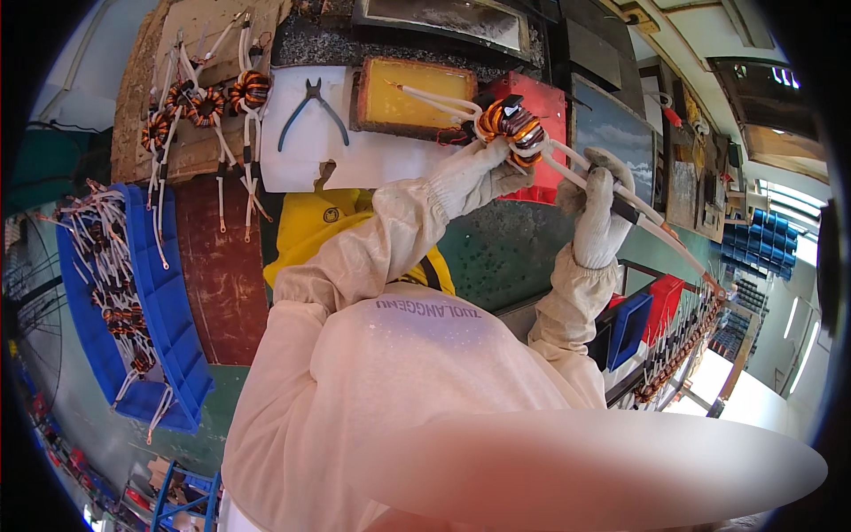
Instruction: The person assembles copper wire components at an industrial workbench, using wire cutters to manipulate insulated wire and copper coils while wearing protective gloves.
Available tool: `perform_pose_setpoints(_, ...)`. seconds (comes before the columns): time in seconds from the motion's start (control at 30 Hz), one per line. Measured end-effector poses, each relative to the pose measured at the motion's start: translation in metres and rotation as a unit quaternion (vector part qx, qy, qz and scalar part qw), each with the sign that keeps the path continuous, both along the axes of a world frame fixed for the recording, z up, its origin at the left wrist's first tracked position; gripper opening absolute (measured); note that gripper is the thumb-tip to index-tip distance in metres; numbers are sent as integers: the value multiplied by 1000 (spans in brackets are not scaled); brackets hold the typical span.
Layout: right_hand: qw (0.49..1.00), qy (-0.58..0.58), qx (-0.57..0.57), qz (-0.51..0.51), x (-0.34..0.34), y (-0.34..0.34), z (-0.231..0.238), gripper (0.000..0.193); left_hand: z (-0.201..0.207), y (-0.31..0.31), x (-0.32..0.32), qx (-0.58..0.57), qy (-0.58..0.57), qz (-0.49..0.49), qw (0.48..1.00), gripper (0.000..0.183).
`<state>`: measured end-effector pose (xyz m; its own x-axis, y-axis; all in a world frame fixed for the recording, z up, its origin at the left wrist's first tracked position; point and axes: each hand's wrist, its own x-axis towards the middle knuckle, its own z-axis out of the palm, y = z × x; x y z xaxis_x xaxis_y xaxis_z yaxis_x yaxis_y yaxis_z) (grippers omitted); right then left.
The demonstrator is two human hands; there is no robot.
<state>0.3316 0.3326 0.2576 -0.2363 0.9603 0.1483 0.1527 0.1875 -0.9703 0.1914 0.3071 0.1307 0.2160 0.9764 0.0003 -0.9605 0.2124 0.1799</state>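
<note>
- We see the counter [496, 248] crowded along its far side. The coil is held in the air above it, so a slip could drop it onto the yellow tray [417, 93] or the red box [536, 97] just below.
- The long blue bin [168, 301] on the left is full of finished coils with leads sticking out over its rim. We judge a passing sleeve could snag them and drag some out.
- The wooden board [177, 142] at the far left carries more coils, whose loose leads hang off its near edge and could tangle.
- The toroid coil [510, 126], copper-wound, sits in the left hand [479, 177], whose gloved grip is closed around its lower side. The thick glove may dull our feel, so the coil might twist and the winding loosen.
- The white-sleeved leads [567, 160] run from the coil to the right and nearer, through the right hand [598, 217], whose grip is closed around them. Pulling too hard could kink a lead or strip its sleeve.
- The pliers [312, 108] lie open on white sheeting, well to the left of both hands. Reaching for them could mean letting go of one grip.
</note>
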Motion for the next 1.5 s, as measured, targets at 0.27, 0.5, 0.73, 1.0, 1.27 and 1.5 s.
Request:
perform_pose_setpoints(0.27, 999, -28, 21, 2, -5, 10, 1, 36, -11, 7, 1, -4, -18, 0, 1000, 38)
perform_pose_setpoints(0.5, 999, -21, 13, 24, 9, 18, 11, 27, 3, 8, 4, 7, 9, -11, 1000, 42)
perform_pose_setpoints(0.73, 992, -2, 115, 48, 29, 8, 15, 27, 31, 18, 2, 30, 56, -10, 998, 45)
perform_pose_setpoints(1.0, 963, -119, 230, 76, 15, -14, -7, 24, 23, 62, -3, -2, 25, -6, 1000, 33)
perform_pose_setpoints(1.27, 952, -165, 251, 54, -5, -6, -14, 29, 18, 81, -6, -6, -58, -11, 998, 38)
perform_pose_setpoints(1.5, 969, -117, 214, 33, 30, 22, -54, 24, -116, 163, 51, 74, 442, -39, 893, 37)
